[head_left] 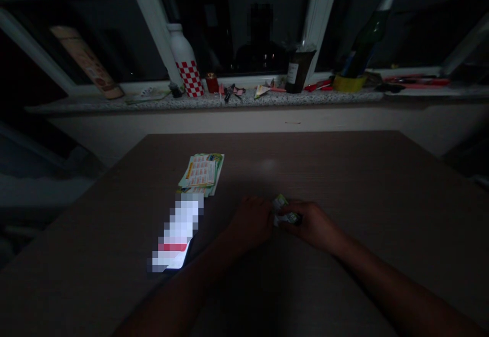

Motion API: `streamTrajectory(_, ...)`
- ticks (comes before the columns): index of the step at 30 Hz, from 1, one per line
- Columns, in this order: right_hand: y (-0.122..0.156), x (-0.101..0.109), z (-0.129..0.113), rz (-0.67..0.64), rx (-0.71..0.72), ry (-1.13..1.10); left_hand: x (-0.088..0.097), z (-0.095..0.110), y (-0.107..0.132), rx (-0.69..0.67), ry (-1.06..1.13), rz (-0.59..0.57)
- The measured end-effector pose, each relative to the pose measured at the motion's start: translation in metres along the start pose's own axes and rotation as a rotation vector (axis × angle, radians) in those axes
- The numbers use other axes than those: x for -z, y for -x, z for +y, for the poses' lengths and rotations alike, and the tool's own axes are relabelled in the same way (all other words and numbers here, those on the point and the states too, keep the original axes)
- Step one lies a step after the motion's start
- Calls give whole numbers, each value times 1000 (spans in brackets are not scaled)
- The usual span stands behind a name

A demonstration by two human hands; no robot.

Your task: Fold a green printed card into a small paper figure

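Close together near the middle of the table [374, 184] are my two hands, over a small printed paper [280, 202] in white and green. My left hand [252, 221] is closed at the paper's left edge, its fingers bent and their tips hidden. From the other side my right hand [311, 225] pinches the paper between thumb and fingers. Part of the paper shows in the gap between thumb and fingers, with a dark edge beside it. Poor light hides whether it is folded or in more than one piece.
To the left lies a stack of printed paper slips [200, 171], with a lit phone [178, 260] just in front of it. Behind the table, the stone windowsill [248, 100] bears a checkered white bottle [187, 64], a small red jar [211, 82], a dark cup [296, 72] and a green bottle [369, 36].
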State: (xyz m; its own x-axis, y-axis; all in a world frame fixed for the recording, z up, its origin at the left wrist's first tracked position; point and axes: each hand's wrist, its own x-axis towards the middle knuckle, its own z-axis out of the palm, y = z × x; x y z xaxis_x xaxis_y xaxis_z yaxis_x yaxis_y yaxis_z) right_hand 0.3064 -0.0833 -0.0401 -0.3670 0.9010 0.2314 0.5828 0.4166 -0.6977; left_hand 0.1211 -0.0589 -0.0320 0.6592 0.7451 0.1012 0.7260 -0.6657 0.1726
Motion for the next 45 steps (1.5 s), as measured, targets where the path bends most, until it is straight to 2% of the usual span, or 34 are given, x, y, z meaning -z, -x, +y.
streamTrajectory(20,-1,0,-4,-33,-112,41,2,3,-4,93,-35,-54)
streamTrajectory(32,-1,-1,-8,-14,-130,82,4,3,-4,100,-22,-100)
streamTrajectory(45,0,2,-6,-76,-152,96,4,2,-5,107,-2,-111)
